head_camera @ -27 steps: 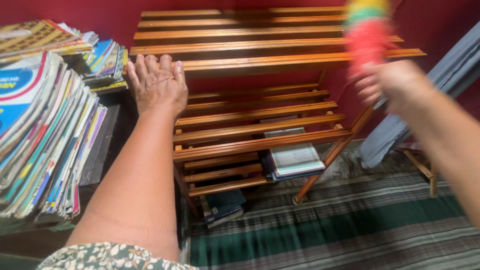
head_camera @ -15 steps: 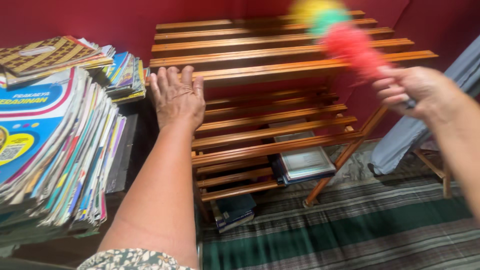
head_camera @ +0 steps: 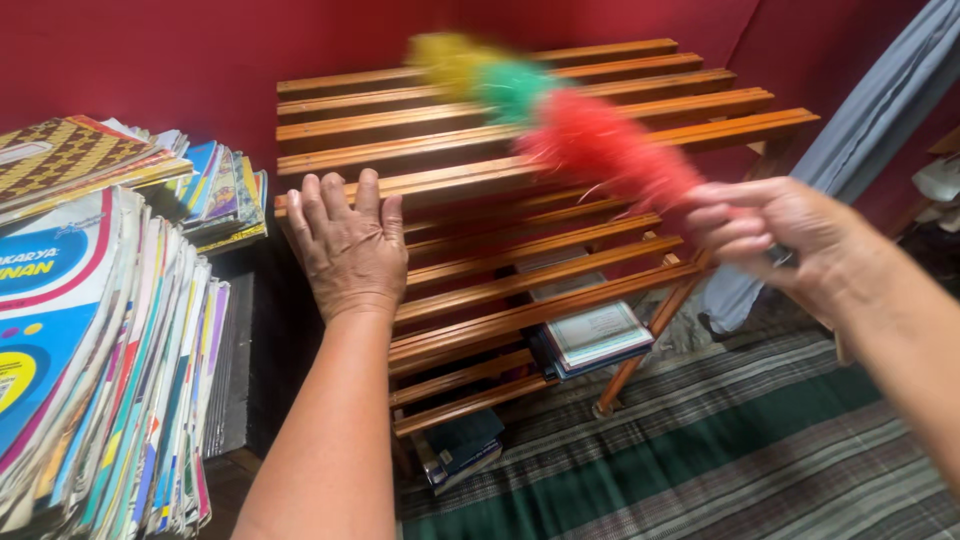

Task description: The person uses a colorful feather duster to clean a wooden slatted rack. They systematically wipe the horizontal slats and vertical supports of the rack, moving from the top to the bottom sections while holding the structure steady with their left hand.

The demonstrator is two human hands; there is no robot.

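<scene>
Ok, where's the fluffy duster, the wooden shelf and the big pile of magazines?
duster (head_camera: 590, 135), head view, red fluffy part.
wooden shelf (head_camera: 720, 128), head view, top front slat.
pile of magazines (head_camera: 60, 330), head view, top cover.

Duster (head_camera: 560, 125) motion-blurred; its handle hidden in right hand (head_camera: 765, 235); magazine stack (head_camera: 90, 350) cut off left.

A slatted rack (head_camera: 560, 140) of varnished, glossy orange-brown wood stands against a matt red wall (head_camera: 150, 50). The duster (head_camera: 560, 120) gripped in the right hand (head_camera: 770, 235) is fluffy, soft-fibred fuzz in yellow, green and red, while the left hand (head_camera: 347, 245) lies flat on the smooth top slat. Glossy paper magazines (head_camera: 90, 330) are stacked beside it, above a coarse woven striped rug (head_camera: 720, 450).
</scene>
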